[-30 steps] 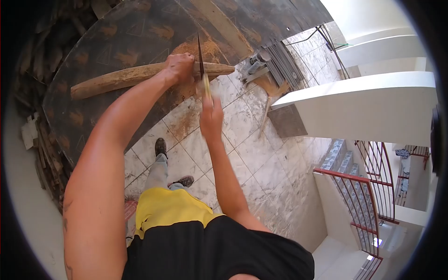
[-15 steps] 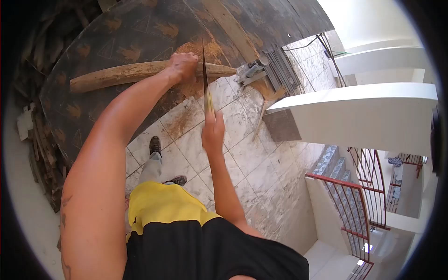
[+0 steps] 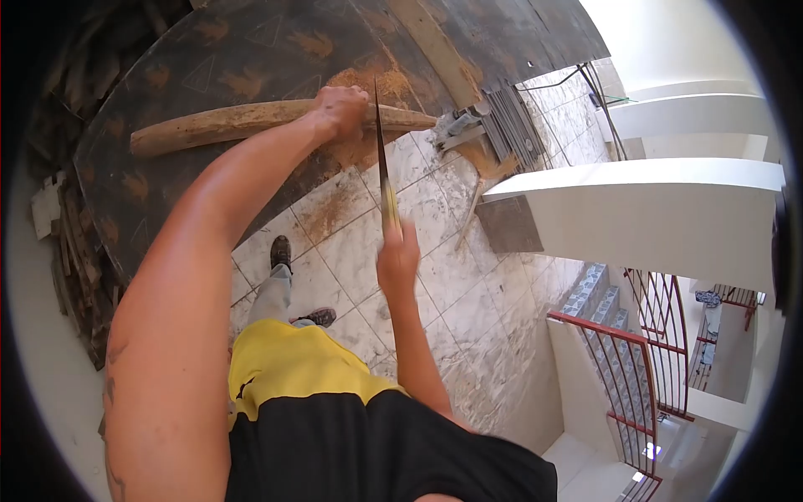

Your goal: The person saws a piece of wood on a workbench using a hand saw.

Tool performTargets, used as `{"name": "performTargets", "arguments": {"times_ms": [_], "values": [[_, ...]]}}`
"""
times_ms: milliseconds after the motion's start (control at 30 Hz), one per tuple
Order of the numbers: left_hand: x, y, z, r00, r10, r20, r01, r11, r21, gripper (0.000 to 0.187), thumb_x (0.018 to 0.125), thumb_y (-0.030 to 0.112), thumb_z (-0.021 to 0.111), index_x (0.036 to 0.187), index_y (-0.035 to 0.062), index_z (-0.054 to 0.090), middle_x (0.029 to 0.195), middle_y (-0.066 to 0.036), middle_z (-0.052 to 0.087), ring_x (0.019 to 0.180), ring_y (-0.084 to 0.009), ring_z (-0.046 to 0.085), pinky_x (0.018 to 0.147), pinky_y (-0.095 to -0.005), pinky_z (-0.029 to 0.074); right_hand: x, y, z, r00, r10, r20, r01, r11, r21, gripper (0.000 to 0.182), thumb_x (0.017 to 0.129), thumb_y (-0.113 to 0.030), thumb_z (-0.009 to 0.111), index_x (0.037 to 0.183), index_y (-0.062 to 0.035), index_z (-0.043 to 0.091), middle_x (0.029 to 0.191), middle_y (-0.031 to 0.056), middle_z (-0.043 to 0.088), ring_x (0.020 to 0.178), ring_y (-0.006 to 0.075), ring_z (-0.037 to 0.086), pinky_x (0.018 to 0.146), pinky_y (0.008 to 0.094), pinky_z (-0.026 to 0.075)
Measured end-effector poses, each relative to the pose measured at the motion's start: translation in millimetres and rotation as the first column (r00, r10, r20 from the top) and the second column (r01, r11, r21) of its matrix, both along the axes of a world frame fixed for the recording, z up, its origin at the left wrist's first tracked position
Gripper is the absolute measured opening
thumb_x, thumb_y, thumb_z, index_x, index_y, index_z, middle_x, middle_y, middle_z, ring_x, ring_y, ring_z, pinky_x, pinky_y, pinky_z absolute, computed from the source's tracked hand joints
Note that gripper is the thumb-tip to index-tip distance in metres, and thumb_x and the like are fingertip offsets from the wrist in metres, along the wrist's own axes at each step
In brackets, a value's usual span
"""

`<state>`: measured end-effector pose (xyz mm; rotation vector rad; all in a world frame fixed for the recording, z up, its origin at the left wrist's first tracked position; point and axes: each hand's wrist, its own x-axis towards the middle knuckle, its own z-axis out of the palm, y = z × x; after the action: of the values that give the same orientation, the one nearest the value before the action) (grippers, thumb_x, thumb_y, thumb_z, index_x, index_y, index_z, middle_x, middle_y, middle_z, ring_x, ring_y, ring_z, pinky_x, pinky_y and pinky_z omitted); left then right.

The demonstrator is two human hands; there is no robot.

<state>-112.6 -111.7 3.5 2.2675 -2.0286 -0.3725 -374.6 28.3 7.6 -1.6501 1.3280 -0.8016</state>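
A handsaw (image 3: 383,155) with a thin blade and yellowish handle end is in my right hand (image 3: 398,263), whose fingers wrap round the handle. Its blade points away from me and crosses a long, rough wooden pole (image 3: 222,122) near the pole's right end. Just left of the blade, my left hand (image 3: 341,110) is closed over the pole. The pole lies across a dark printed board (image 3: 196,46), and orange-brown sawdust (image 3: 393,82) is heaped behind the cut. Where the teeth meet the wood is hard to make out.
Scrap wood (image 3: 79,259) is piled at the left. A plank (image 3: 435,50) lies on the board, beside stacked grey metal lengths (image 3: 512,125). Dusty white tiles (image 3: 452,276) cover the floor. A red railing (image 3: 598,326) borders stairs at the right.
My right hand has drawn the saw back toward my body. My left hand stays closed on the pole, and the whole view has shifted slightly.
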Motion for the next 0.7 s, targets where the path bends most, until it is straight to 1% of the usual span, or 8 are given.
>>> {"name": "performTargets", "arguments": {"times_ms": [100,167,200,233,467,533,567,700], "values": [[3.7,5.3,1.7,1.0,0.013,0.006,-0.014,1.0,0.012,0.053,0.07,0.033,0.079,0.113,0.0059,0.065,0.12,-0.012,0.066,0.114,-0.0299,0.066,0.092,-0.0428,0.055,-28.1,37.2,17.6,0.996,-0.035,0.077,0.02,0.982,0.188,0.035,0.105,-0.03,0.048,0.116,0.0012,0.061,0.076,0.0041,0.053,0.066,0.0117,0.047,0.061,0.0302,0.041],[-2.3,3.7,3.3,1.0,-0.021,0.004,0.021,1.0,-0.019,0.054,0.069,0.034,0.08,0.113,0.0064,0.065,0.12,-0.012,0.066,0.114,-0.0299,0.066,0.093,-0.0427,0.055,4.7,-10.7,5.2,1.0,0.024,0.011,-0.024,1.0,-0.006,0.034,0.105,-0.03,0.049,0.115,0.0004,0.061,0.076,0.0028,0.052,0.063,0.011,0.045,0.059,0.0294,0.041],[-1.1,4.2,1.0,1.0,-0.01,-0.003,0.01,1.0,-0.02,0.053,0.071,0.032,0.08,0.115,0.0059,0.066,0.122,-0.012,0.066,0.115,-0.0299,0.066,0.094,-0.0428,0.055,34.8,-40.4,0.5,0.99,0.045,0.135,-0.045,0.999,0.003,0.035,0.105,-0.032,0.05,0.111,-0.0001,0.062,0.075,0.0032,0.054,0.064,0.0108,0.045,0.06,0.0298,0.041],[1.4,2.9,2.0,1.0,0.007,-0.003,-0.007,1.0,-0.026,0.053,0.072,0.03,0.08,0.117,0.0055,0.066,0.123,-0.012,0.067,0.116,-0.03,0.066,0.094,-0.0428,0.055,62.5,-79.0,-21.2,0.988,0.079,0.133,-0.054,0.982,-0.182,0.035,0.105,-0.034,0.052,0.107,-0.001,0.061,0.073,0.0026,0.054,0.062,0.0105,0.047,0.058,0.0309,0.042],[27.3,6.8,1.3,1.0,0.015,0.002,-0.015,0.999,0.047,0.052,0.07,0.039,0.079,0.108,0.006,0.065,0.114,-0.013,0.068,0.109,-0.0332,0.068,0.086,-0.046,0.057,107.8,-114.1,-22.5,0.958,0.138,0.251,-0.123,0.99,-0.074,0.033,0.106,-0.033,0.052,0.107,-0.0011,0.061,0.072,0.0054,0.056,0.063,0.0144,0.054,0.058,0.0337,0.046],[35.5,20.0,-7.1,0.994,0.102,0.046,-0.097,0.991,-0.094,0.051,0.07,0.04,0.08,0.107,0.0076,0.065,0.114,-0.012,0.068,0.109,-0.0335,0.068,0.086,-0.0465,0.057,119.2,-99.9,-20.7,0.969,0.147,0.197,-0.11,0.976,-0.187,0.033,0.107,-0.032,0.05,0.113,-0.0012,0.061,0.074,0.0083,0.057,0.069,0.017,0.055,0.065,0.0357,0.047],[39.1,18.3,-14.0,0.992,0.11,0.059,-0.101,0.986,-0.131,0.049,0.071,0.039,0.081,0.106,0.0091,0.065,0.114,-0.012,0.068,0.109,-0.0334,0.068,0.085,-0.0467,0.057,121.7,-99.3,-20.2,0.969,0.142,0.2,-0.105,0.977,-0.185,0.035,0.105,-0.035,0.052,0.117,-0.0047,0.064,0.088,0.0218,0.068,0.081,0.037,0.068,0.075,0.0441,0.051],[39.3,30.3,-23.5,0.994,0.098,0.041,-0.091,0.985,-0.144,0.052,0.069,0.041,0.081,0.107,0.009,0.065,0.112,-0.011,0.067,0.107,-0.0324,0.068,0.084,-0.0469,0.057,111.7,-83.4,-4.2,0.969,0.189,0.158,-0.173,0.979,-0.112,0.034,0.107,-0.033,0.049,0.119,-0.0024,0.059,0.083,0.0165,0.063,0.077,0.0259,0.061,0.073,0.0395,0.048]]}}
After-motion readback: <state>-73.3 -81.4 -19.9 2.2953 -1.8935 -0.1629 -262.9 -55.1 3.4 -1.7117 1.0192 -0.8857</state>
